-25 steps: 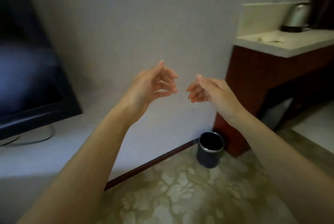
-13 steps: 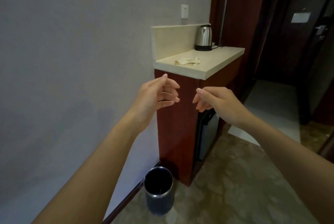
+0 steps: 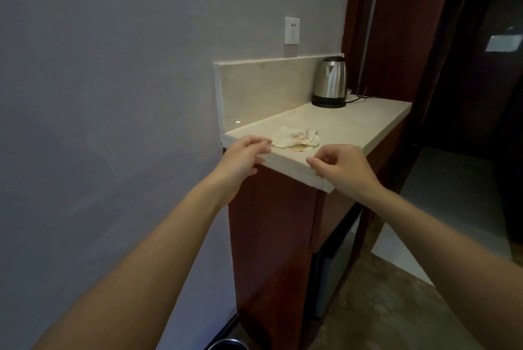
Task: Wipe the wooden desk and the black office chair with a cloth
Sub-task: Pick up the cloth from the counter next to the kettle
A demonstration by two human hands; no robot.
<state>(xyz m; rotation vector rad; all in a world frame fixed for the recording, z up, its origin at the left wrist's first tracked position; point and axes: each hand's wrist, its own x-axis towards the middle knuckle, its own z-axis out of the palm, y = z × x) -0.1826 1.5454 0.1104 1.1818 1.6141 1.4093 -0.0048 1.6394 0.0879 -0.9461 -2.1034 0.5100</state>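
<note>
Fetching cloth [image 3: 297,139]: left hand [image 3: 245,155] and right hand [image 3: 343,166] hover at counter [image 3: 356,123] edge, loosely curled, empty.
Next: probably pinch, lift.

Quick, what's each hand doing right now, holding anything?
Left hand: open, fingertips at the edge of the crumpled cloth, not gripping it.
Right hand: open, fingers loosely curled, holding nothing.

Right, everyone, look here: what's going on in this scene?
A person stretches both bare hands toward a crumpled cloth on the pale countertop. The left hand is at the cloth's near edge, contact unclear; the right hand hovers over the counter's front edge, holding nothing. A steel kettle stands at the back. No wiping is under way.
</note>
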